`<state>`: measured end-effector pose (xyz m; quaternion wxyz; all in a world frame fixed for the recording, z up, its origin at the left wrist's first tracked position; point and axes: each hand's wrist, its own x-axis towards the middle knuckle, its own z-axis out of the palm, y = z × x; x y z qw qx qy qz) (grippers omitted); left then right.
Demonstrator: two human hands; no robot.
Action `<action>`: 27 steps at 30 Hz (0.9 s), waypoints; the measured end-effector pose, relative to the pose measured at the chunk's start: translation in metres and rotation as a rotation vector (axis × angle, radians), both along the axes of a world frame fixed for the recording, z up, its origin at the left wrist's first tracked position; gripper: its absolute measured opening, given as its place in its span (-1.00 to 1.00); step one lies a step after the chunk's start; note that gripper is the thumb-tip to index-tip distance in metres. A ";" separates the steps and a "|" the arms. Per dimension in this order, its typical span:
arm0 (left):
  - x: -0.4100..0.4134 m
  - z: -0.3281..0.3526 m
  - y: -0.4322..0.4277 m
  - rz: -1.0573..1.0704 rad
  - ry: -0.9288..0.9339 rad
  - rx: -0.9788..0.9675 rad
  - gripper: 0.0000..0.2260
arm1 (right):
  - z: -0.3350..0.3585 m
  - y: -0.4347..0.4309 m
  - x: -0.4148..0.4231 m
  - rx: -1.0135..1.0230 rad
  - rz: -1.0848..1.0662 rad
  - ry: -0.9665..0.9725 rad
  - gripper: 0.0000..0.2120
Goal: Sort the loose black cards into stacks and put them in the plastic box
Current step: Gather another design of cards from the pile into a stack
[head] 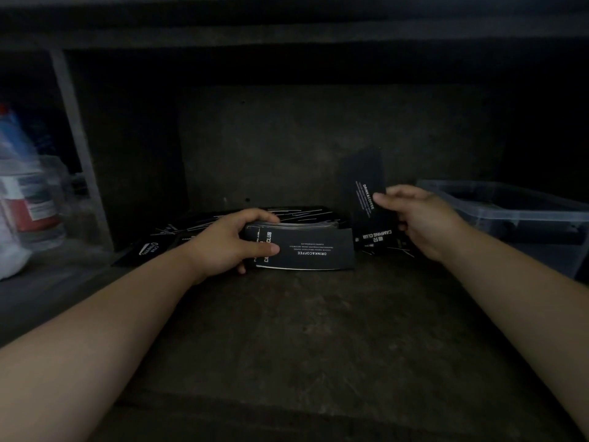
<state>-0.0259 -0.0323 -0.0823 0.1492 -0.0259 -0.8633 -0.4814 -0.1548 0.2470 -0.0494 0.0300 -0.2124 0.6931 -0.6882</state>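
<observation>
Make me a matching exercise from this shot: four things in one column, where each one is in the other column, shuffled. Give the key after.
Things:
1. stack of black cards
2. single black card
3. plastic box
4. loose cards

Places:
A. far right of the shelf, clear-walled, beyond the right hand
B. spread on the shelf behind the left hand
C. gripped in the left hand, printed face up
D. held up on end by the right hand's fingertips

Pairs: 1-C, 2-D, 3-A, 4-B
</observation>
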 end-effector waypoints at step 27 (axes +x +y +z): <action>0.008 0.006 0.014 0.094 0.008 -0.096 -0.60 | -0.004 -0.015 0.026 0.647 0.164 0.276 -0.51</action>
